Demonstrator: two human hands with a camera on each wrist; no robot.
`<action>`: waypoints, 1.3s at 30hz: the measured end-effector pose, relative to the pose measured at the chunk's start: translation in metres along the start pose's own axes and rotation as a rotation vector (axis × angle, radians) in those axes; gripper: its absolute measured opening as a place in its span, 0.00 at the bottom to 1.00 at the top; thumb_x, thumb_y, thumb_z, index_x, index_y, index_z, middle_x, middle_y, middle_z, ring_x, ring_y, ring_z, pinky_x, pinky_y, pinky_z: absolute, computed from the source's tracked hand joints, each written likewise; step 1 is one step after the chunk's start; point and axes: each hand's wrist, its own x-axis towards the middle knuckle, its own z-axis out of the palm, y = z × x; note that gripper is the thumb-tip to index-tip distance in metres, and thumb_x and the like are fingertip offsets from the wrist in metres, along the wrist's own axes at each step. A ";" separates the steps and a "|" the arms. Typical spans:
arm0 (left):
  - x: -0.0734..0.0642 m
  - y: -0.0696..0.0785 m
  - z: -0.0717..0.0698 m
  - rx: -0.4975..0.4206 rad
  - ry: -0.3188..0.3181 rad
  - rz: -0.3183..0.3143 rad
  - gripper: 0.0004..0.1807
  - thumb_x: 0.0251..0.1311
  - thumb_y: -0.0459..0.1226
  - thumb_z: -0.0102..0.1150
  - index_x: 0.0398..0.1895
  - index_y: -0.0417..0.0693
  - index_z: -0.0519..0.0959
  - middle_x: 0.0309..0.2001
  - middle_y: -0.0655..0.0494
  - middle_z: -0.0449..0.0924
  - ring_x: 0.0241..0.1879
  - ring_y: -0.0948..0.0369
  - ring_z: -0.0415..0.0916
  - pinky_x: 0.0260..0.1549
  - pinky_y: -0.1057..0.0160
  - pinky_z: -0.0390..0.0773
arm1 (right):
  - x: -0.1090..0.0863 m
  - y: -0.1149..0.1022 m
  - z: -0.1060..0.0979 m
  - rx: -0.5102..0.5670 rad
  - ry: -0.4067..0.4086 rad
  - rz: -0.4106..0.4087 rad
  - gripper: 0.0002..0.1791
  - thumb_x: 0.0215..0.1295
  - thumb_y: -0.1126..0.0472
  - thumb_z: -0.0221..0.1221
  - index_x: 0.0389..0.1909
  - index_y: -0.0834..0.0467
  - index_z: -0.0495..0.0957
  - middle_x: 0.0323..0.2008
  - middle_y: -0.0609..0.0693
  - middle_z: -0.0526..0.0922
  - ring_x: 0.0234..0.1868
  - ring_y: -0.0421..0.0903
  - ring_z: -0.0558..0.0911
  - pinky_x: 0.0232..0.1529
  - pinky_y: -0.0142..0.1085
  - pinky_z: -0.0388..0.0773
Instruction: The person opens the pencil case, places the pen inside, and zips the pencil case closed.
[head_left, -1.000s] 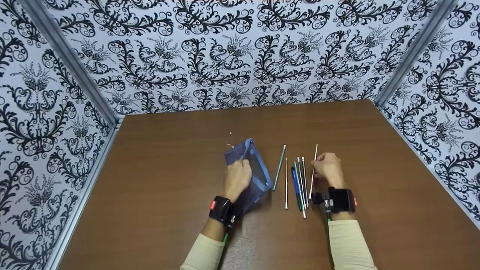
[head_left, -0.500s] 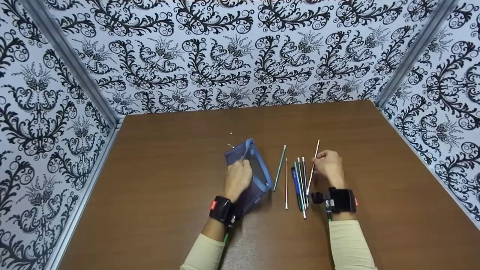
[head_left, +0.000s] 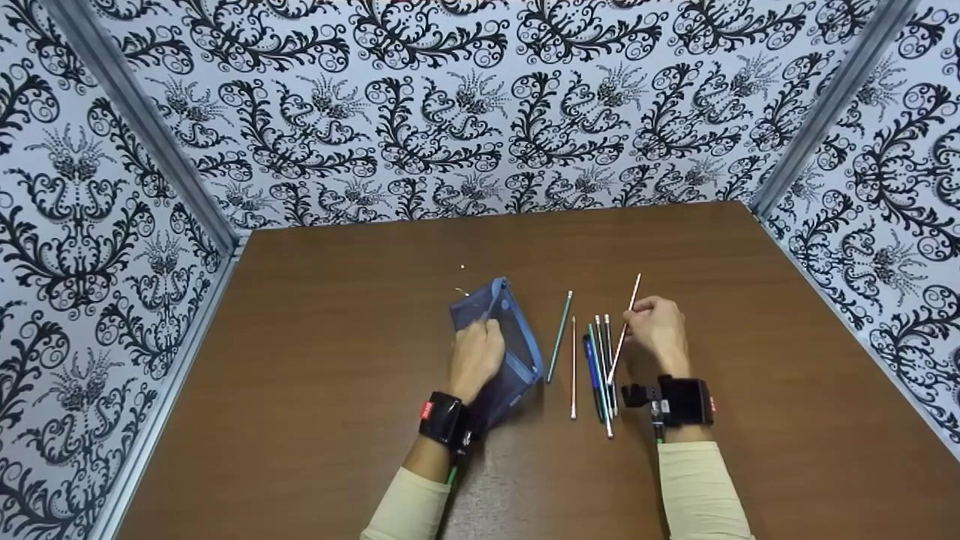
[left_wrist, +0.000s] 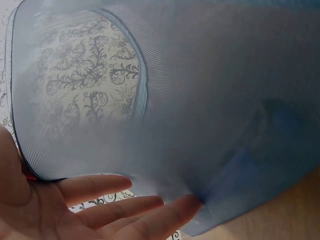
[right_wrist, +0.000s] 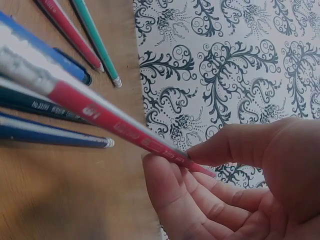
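Note:
My left hand (head_left: 477, 356) grips a blue mesh zip pencil case (head_left: 501, 394) by its left side; the zip opening gapes to the right. In the left wrist view the translucent mesh (left_wrist: 225, 75) fills most of the picture, with my fingers against it. To the right, my right hand (head_left: 656, 330) pinches a red pencil (right_wrist: 120, 125) between thumb and fingers. Its white eraser end slants down toward me, over the pencils lying beside it. Between the hands lie a teal pencil (head_left: 559, 337), another red pencil (head_left: 574, 367), a blue pen (head_left: 592, 375) and several dark pencils.
The brown table (head_left: 337, 337) stands against patterned black-and-white walls (head_left: 465, 112) with grey metal corner posts. Small pale bits (head_left: 462, 266) lie beyond the pencil case.
My right hand has raised the red pencil slightly, and its eraser end has swung left over the dark pencils. My left hand and the pencil case have stayed in place.

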 end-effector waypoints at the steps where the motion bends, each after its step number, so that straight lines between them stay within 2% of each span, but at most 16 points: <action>1: 0.000 0.000 0.000 -0.001 0.002 -0.001 0.24 0.71 0.42 0.37 0.24 0.40 0.79 0.45 0.35 0.84 0.47 0.38 0.81 0.44 0.41 0.76 | 0.000 0.000 0.000 0.000 0.005 -0.002 0.16 0.65 0.64 0.57 0.50 0.71 0.76 0.44 0.66 0.84 0.19 0.38 0.84 0.27 0.31 0.80; 9: 0.000 0.001 0.000 0.009 0.008 -0.003 0.25 0.71 0.42 0.37 0.28 0.37 0.81 0.46 0.34 0.83 0.49 0.38 0.80 0.47 0.41 0.75 | 0.000 0.000 0.000 -0.004 -0.001 -0.012 0.17 0.66 0.64 0.57 0.51 0.71 0.76 0.46 0.67 0.84 0.20 0.37 0.84 0.28 0.30 0.81; 12: 0.000 0.001 0.000 0.012 0.008 -0.005 0.25 0.71 0.43 0.37 0.26 0.37 0.81 0.45 0.34 0.84 0.48 0.38 0.80 0.46 0.41 0.75 | 0.000 0.000 -0.001 0.026 -0.004 -0.007 0.17 0.66 0.64 0.57 0.51 0.72 0.75 0.45 0.67 0.84 0.21 0.37 0.84 0.28 0.30 0.81; 17: 0.000 0.001 0.000 0.017 0.008 -0.002 0.25 0.71 0.43 0.37 0.24 0.39 0.80 0.44 0.34 0.84 0.47 0.38 0.81 0.45 0.41 0.75 | -0.001 -0.002 -0.002 0.063 -0.001 -0.007 0.17 0.65 0.65 0.56 0.51 0.72 0.75 0.45 0.66 0.84 0.25 0.43 0.86 0.28 0.31 0.81; 23: 0.000 0.000 0.001 0.021 0.012 0.011 0.25 0.71 0.42 0.37 0.27 0.37 0.81 0.43 0.34 0.84 0.47 0.38 0.81 0.45 0.41 0.76 | -0.001 -0.002 -0.001 0.084 -0.001 -0.003 0.18 0.65 0.65 0.56 0.53 0.71 0.74 0.47 0.68 0.83 0.30 0.47 0.88 0.32 0.34 0.83; 30: 0.000 0.000 0.001 0.045 0.020 0.044 0.24 0.71 0.41 0.35 0.28 0.39 0.80 0.41 0.34 0.84 0.44 0.37 0.82 0.41 0.41 0.76 | -0.002 -0.006 0.000 0.126 0.000 -0.007 0.19 0.65 0.67 0.55 0.53 0.73 0.73 0.48 0.70 0.82 0.28 0.48 0.88 0.35 0.39 0.84; 39: -0.001 0.001 0.001 0.036 0.017 0.038 0.24 0.71 0.42 0.35 0.27 0.40 0.79 0.41 0.34 0.84 0.43 0.37 0.82 0.40 0.41 0.77 | -0.003 -0.010 0.001 0.202 0.002 -0.002 0.18 0.65 0.69 0.56 0.54 0.74 0.72 0.49 0.71 0.81 0.26 0.43 0.87 0.35 0.38 0.84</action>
